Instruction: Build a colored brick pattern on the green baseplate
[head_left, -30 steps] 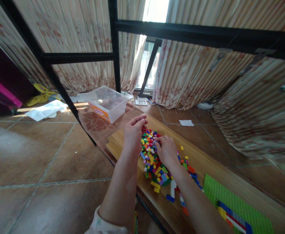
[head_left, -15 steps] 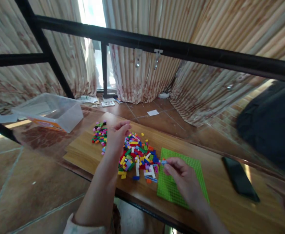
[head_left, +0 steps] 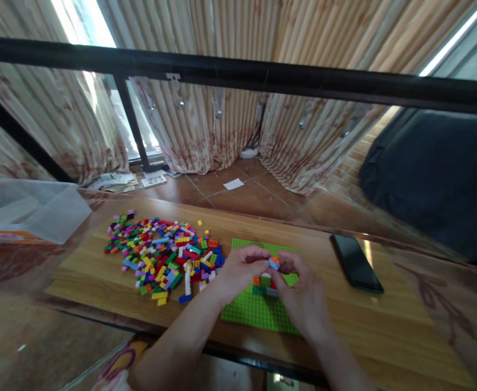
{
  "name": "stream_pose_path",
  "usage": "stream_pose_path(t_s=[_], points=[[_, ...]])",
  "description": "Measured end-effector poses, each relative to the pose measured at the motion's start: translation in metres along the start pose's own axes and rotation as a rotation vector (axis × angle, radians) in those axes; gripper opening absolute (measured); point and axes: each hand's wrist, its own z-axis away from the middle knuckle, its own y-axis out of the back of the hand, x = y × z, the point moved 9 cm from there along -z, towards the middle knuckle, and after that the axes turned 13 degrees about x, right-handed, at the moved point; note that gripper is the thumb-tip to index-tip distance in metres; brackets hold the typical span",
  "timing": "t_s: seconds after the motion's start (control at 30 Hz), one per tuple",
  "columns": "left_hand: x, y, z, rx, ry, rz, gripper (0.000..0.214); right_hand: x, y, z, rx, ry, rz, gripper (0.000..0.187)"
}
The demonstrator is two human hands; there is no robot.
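Observation:
My left hand [head_left: 242, 269] and my right hand [head_left: 303, 288] meet over the green baseplate [head_left: 258, 319]. Between their fingertips is a small pair of toy bricks [head_left: 274, 263], orange on top and light blue below. Both hands are closed in a pinch on it. Just beneath, several joined toy bricks [head_left: 261, 288] in orange, green and other colours sit on the baseplate, partly covered by my hands. Left of the baseplate spreads a loose pile of coloured toy bricks [head_left: 157, 252]; my left forearm hides its near right edge.
A black phone [head_left: 356, 264] lies on the wooden board [head_left: 328, 336] at the right. At the far left stands a clear plastic bin [head_left: 59, 212]. A black metal rail [head_left: 238, 76] crosses in front of the curtains [head_left: 206, 119]. A dark covered bulk [head_left: 430, 179] is at the right.
My left hand has moved right from above the pile to join the right hand over the baseplate. The view has shifted right, and the bricks on the baseplate now show.

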Motion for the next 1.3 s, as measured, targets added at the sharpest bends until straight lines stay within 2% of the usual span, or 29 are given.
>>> stream_pose_path(t_s=[0.1, 0.27, 0.33, 0.53, 0.7, 0.9, 1.2, 1.3], points=[[-0.003, -0.004, -0.001, 0.022, -0.041, -0.026, 0.018, 0.002, -0.001, 0.002, -0.06, 0.013, -0.026, 0.023], [-0.003, -0.001, -0.007, 0.114, -0.165, -0.185, 0.013, 0.009, -0.01, 0.007, -0.224, -0.084, -0.201, 0.028], [-0.003, -0.003, -0.007, 0.091, -0.18, -0.212, 0.014, 0.011, -0.011, 0.007, -0.253, -0.093, -0.23, 0.028], [0.001, -0.017, 0.0, -0.06, -0.143, -0.291, 0.014, 0.017, -0.007, 0.005, -0.238, -0.113, -0.204, 0.018], [-0.004, -0.011, -0.003, -0.056, -0.081, -0.286, 0.016, 0.017, -0.01, 0.005, -0.3, -0.163, -0.28, 0.018], [-0.002, -0.009, -0.007, -0.037, -0.105, -0.257, 0.018, 0.018, -0.01, 0.003, -0.314, -0.244, -0.413, 0.017], [-0.006, -0.008, -0.009, -0.039, -0.13, -0.322, 0.022, 0.021, -0.011, 0.004, -0.342, -0.207, -0.38, 0.017], [-0.005, -0.01, -0.007, -0.073, -0.108, -0.321, 0.022, 0.022, -0.008, 0.001, -0.296, -0.216, -0.393, 0.019]])
